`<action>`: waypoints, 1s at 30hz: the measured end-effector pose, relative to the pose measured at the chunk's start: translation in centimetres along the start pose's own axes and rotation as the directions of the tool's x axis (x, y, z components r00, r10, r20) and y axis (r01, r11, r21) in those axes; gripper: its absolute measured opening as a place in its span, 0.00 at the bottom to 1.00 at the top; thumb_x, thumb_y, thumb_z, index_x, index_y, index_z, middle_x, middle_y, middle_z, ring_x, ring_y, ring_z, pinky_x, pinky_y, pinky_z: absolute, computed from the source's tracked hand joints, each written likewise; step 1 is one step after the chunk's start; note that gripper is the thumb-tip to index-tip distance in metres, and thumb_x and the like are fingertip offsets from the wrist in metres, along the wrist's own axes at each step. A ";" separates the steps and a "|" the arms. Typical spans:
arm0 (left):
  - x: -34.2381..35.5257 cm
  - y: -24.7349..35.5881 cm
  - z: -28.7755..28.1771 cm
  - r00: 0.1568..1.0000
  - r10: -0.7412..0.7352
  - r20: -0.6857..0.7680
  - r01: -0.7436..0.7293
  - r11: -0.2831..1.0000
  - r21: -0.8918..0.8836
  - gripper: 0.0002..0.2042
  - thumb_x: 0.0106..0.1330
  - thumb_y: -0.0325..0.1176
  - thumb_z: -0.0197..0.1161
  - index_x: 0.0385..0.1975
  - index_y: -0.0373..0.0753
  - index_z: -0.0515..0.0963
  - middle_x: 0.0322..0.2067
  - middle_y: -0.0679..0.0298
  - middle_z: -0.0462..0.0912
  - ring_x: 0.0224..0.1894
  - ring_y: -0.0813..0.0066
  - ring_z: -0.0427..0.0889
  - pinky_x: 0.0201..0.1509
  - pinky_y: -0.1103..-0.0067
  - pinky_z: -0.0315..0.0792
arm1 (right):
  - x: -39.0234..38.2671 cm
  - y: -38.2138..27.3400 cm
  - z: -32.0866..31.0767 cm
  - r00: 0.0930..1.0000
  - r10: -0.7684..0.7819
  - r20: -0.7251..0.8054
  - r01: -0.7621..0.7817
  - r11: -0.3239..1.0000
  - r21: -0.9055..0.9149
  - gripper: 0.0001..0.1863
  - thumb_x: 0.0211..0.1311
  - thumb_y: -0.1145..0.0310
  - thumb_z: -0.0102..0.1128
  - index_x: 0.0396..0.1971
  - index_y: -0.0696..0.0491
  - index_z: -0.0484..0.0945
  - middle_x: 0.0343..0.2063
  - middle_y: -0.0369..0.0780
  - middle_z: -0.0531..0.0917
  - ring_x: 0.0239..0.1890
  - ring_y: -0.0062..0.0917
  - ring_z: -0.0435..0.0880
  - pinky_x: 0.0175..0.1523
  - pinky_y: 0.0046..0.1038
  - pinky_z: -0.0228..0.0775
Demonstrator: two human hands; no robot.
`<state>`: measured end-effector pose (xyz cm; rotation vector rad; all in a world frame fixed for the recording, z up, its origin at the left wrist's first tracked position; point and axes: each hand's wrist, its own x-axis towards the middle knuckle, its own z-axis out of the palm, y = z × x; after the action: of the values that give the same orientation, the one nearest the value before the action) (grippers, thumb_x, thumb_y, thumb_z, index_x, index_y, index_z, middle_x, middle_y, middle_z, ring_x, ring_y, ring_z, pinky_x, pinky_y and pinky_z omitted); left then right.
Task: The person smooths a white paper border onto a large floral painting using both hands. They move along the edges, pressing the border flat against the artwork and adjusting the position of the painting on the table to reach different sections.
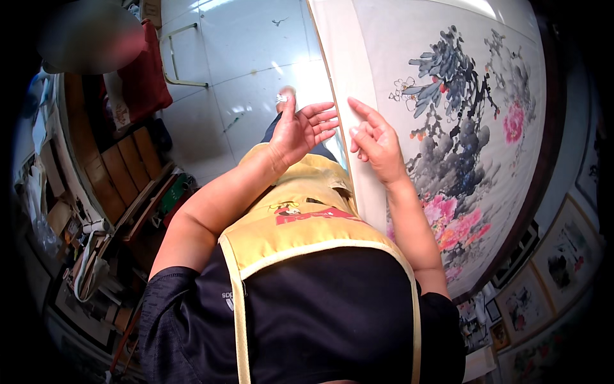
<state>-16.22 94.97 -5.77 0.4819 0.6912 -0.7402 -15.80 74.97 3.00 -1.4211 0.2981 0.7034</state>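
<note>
My left hand (pixel 300 130) is held up in front of the yellow apron I wear. Its palm faces up, its fingers are stretched out and nothing is in it. Its fingertips come close to the brown edge of a large panel. Over the panel's pale border (pixel 364 70) is my right hand (pixel 378 148), index finger extended and the other fingers partly curled, with nothing visible in it. I cannot tell whether it touches the border. To its right spreads an ink painting (pixel 457 153) with grey rocks, dark leaves and pink flowers.
A metal-legged frame (pixel 185 82) stands on the tiled floor (pixel 246 38) ahead. At left are a red cloth (pixel 148 80), wooden boards (pixel 125 166) and cluttered shelving. Another person, blurred, is at upper left. Framed pictures (pixel 566 253) are at lower right.
</note>
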 end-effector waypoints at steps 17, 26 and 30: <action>-0.1 -1.5 1.4 0.983 0.000 0.183 -0.034 0.983 0.181 0.16 0.77 0.46 0.54 0.49 0.41 0.78 0.44 0.66 0.84 0.47 0.75 0.82 0.56 0.74 0.75 | 5.5 -2.9 -1.9 0.906 -0.397 -0.148 0.049 0.446 -0.894 0.10 0.48 0.58 0.75 0.25 0.47 0.85 0.37 0.40 0.76 0.48 0.35 0.76 0.55 0.40 0.69; -0.1 -1.5 0.9 0.980 0.001 0.197 -0.034 0.985 0.166 0.14 0.77 0.44 0.55 0.48 0.41 0.78 0.43 0.68 0.84 0.47 0.78 0.82 0.57 0.75 0.75 | 6.0 -3.7 -1.6 0.934 -0.317 -0.165 0.002 0.467 -0.884 0.10 0.47 0.56 0.75 0.24 0.45 0.87 0.38 0.38 0.78 0.51 0.33 0.77 0.57 0.40 0.68; 0.3 -1.8 0.5 0.979 -0.004 0.204 -0.028 0.988 0.151 0.14 0.77 0.44 0.55 0.50 0.41 0.78 0.43 0.69 0.83 0.47 0.78 0.82 0.57 0.74 0.75 | 6.0 -3.7 -1.3 0.934 -0.315 -0.168 -0.007 0.454 -0.891 0.10 0.46 0.56 0.76 0.24 0.45 0.87 0.37 0.37 0.78 0.50 0.32 0.77 0.58 0.40 0.68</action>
<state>-17.19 93.33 -5.91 0.5412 0.4411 -0.8224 -8.70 75.28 2.25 -2.5738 -0.0001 0.4580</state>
